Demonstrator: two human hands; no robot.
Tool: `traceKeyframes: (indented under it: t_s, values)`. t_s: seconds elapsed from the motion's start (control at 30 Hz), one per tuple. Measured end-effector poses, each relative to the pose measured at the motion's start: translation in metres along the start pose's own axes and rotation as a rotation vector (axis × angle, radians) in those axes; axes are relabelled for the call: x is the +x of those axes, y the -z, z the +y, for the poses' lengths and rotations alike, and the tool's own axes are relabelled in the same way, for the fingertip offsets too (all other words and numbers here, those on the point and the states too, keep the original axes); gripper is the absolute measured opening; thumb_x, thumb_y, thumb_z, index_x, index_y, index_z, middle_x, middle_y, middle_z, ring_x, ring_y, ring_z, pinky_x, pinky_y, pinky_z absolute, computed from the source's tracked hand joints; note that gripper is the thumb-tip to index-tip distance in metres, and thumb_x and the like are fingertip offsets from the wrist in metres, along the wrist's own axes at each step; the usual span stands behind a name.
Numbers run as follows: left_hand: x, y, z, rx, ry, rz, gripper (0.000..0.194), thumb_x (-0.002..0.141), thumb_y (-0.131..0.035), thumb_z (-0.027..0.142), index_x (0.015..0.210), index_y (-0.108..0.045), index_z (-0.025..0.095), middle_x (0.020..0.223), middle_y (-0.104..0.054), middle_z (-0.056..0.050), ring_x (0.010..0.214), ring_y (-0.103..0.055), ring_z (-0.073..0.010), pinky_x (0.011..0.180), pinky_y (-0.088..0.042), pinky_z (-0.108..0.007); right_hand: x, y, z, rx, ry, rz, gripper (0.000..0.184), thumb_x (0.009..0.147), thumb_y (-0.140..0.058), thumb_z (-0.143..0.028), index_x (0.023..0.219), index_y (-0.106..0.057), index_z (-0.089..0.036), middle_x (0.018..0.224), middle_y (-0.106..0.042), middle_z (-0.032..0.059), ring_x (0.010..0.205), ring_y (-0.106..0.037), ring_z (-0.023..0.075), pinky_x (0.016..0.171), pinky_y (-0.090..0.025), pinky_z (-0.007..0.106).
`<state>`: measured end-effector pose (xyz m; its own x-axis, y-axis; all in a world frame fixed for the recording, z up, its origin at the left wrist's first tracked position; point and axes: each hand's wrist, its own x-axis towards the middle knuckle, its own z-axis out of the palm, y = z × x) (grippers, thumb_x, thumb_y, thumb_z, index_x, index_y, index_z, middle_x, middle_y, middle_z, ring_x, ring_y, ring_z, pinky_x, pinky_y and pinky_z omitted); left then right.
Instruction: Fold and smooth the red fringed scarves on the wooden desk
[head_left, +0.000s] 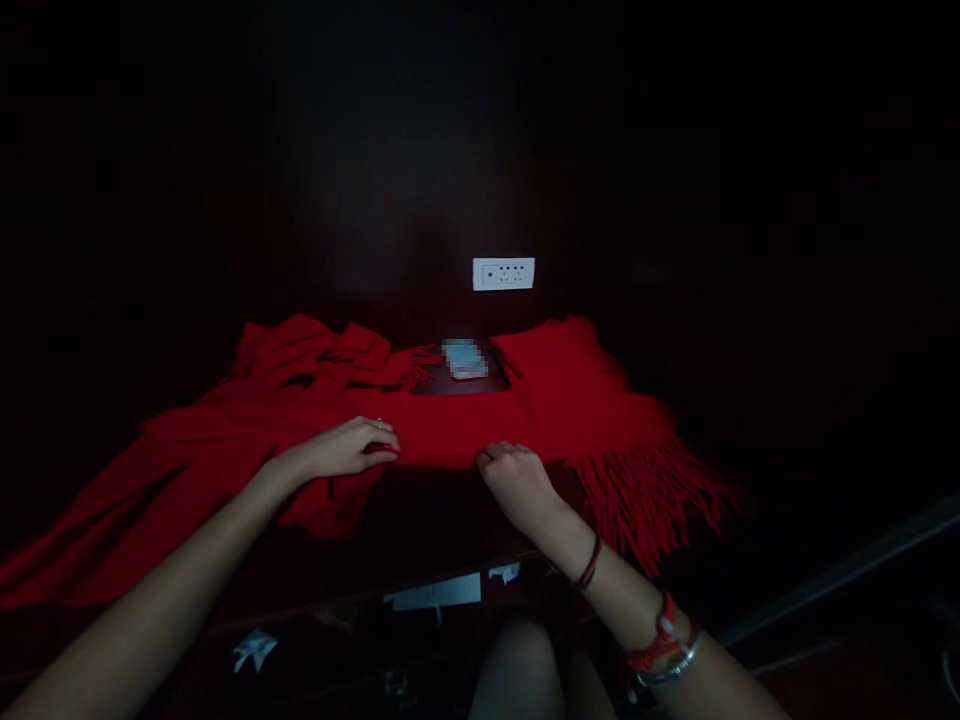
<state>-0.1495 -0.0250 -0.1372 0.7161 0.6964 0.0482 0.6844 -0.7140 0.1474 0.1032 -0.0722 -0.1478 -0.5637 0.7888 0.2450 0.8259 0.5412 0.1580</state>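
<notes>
A red scarf (450, 425) lies across a dark tabletop, its fringe spread out at the right and a crumpled part at the left. My left hand (346, 447), with a ring on one finger, rests on the scarf near its front edge, fingers curled on the cloth. At the same edge, farther right, my right hand (519, 480) pinches the fabric with its fingers bent. Between the hands the scarf forms a fairly flat band. Much of the scarf's left side fades into shadow.
Behind the band lies a blurred, pale rectangular item (465, 358). A white wall socket (503, 274) is set in the dark wall. Below the table edge, papers (436, 592) and a crumpled white piece (255, 650) show. My knee (517, 670) is underneath.
</notes>
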Motion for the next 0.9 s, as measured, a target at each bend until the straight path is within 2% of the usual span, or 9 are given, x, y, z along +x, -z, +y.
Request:
traceKeyframes:
  t_s: [0.17,0.27,0.4,0.47,0.57,0.63,0.73,0.83,0.9]
  values:
    - [0.003,0.020,0.013,-0.195,0.104,-0.212,0.029,0.077,-0.041,0.040,0.083,-0.060,0.019,0.083,-0.061,0.001,0.077,-0.054,-0.0116,0.072,-0.037,-0.018,-0.023,-0.007,0.024,-0.067,-0.061,0.048,0.013,0.075,-0.046,-0.012,0.081,-0.058,-0.012,0.080,-0.059,0.0098,0.076,-0.054,0.0200,0.063,-0.040,0.029]
    - [0.026,0.031,0.013,-0.236,0.153,-0.282,0.035,0.079,-0.036,0.043,0.091,-0.059,0.019,0.090,-0.061,0.000,0.082,-0.053,-0.0125,0.073,-0.038,-0.018,-0.027,-0.010,0.035,-0.097,-0.070,0.057,0.013,0.075,-0.046,-0.011,0.080,-0.058,-0.011,0.079,-0.059,0.0103,0.076,-0.053,0.0201,0.063,-0.040,0.030]
    - [0.089,0.034,0.011,-0.158,0.174,-0.192,0.033,0.075,-0.044,0.042,0.092,-0.058,0.017,0.097,-0.059,-0.003,0.085,-0.052,-0.0145,0.075,-0.038,-0.021,-0.029,-0.008,0.040,-0.114,-0.097,0.070,0.014,0.076,-0.045,-0.011,0.079,-0.058,-0.010,0.080,-0.058,0.0117,0.078,-0.051,0.0204,0.063,-0.039,0.031]
    - [0.123,0.027,0.012,-0.161,0.226,-0.092,0.033,0.074,-0.049,0.038,0.097,-0.055,0.015,0.101,-0.057,-0.005,0.087,-0.051,-0.0158,0.075,-0.038,-0.024,-0.029,-0.007,0.040,-0.112,-0.097,0.085,0.015,0.077,-0.043,-0.011,0.081,-0.057,-0.010,0.081,-0.057,0.0120,0.079,-0.050,0.0205,0.063,-0.039,0.031]
    - [0.159,0.012,0.013,-0.180,0.248,-0.030,0.032,0.079,-0.047,0.032,0.105,-0.048,0.014,0.106,-0.051,-0.007,0.090,-0.050,-0.0167,0.076,-0.041,-0.032,-0.029,-0.007,0.042,-0.106,-0.049,0.076,0.016,0.078,-0.041,-0.010,0.082,-0.056,-0.011,0.081,-0.056,0.0113,0.078,-0.051,0.0198,0.061,-0.040,0.030]
    - [0.171,0.002,0.010,-0.202,0.258,-0.010,0.031,0.078,-0.047,0.031,0.104,-0.048,0.014,0.103,-0.051,-0.006,0.087,-0.051,-0.0162,0.073,-0.043,-0.032,-0.028,-0.008,0.043,-0.104,-0.018,0.046,0.016,0.078,-0.039,-0.010,0.083,-0.054,-0.011,0.080,-0.056,0.0106,0.076,-0.052,0.0190,0.059,-0.041,0.029]
    - [0.176,-0.009,-0.004,-0.240,0.290,0.013,0.030,0.070,-0.055,0.033,0.092,-0.055,0.013,0.087,-0.057,-0.003,0.074,-0.053,-0.0144,0.062,-0.041,-0.023,-0.025,-0.009,0.041,-0.100,0.006,0.017,0.015,0.079,-0.039,-0.011,0.085,-0.053,-0.012,0.079,-0.055,0.0099,0.073,-0.053,0.0184,0.056,-0.041,0.028]
    - [0.174,-0.013,-0.020,-0.269,0.304,-0.013,0.026,0.065,-0.054,0.034,0.079,-0.057,0.013,0.069,-0.058,-0.001,0.063,-0.052,-0.0127,0.053,-0.036,-0.019,-0.025,-0.005,0.040,-0.091,0.015,0.001,0.016,0.078,-0.040,-0.010,0.085,-0.053,-0.012,0.081,-0.055,0.0100,0.074,-0.053,0.0186,0.057,-0.041,0.027]
    - [0.173,-0.013,-0.026,-0.258,0.299,-0.019,0.025,0.065,-0.052,0.034,0.079,-0.056,0.014,0.067,-0.057,0.000,0.062,-0.051,-0.0128,0.054,-0.035,-0.020,-0.031,0.004,0.046,-0.058,-0.015,-0.009,0.017,0.078,-0.040,-0.010,0.086,-0.055,-0.013,0.083,-0.056,0.0094,0.076,-0.053,0.0174,0.059,-0.040,0.026]
